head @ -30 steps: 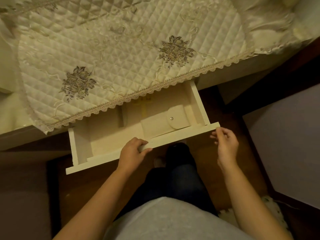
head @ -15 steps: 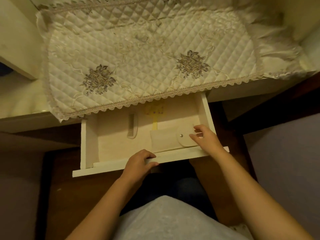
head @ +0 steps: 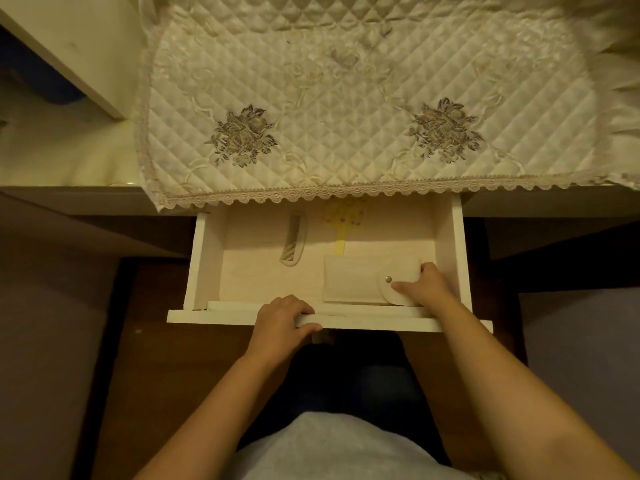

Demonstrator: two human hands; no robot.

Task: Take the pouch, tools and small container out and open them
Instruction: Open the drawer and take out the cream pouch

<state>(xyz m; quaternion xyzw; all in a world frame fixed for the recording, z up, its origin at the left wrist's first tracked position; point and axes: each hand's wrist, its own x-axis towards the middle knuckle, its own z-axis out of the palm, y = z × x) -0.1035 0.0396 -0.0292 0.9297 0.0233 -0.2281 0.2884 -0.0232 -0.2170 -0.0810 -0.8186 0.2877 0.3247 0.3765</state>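
Gripping snap pouch [head: 360,279] at lower right of drawer [head: 204,258]: right hand [head: 420,284]; left hand [head: 282,318] clasps drawer front.

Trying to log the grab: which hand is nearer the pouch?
Right. The right hand grips the flap end of the pouch in the drawer; the left hand holds the drawer front, apart from it.

Cream snap-flap pouch [head: 353,278] lies flat, closed, in drawer [head: 207,258].
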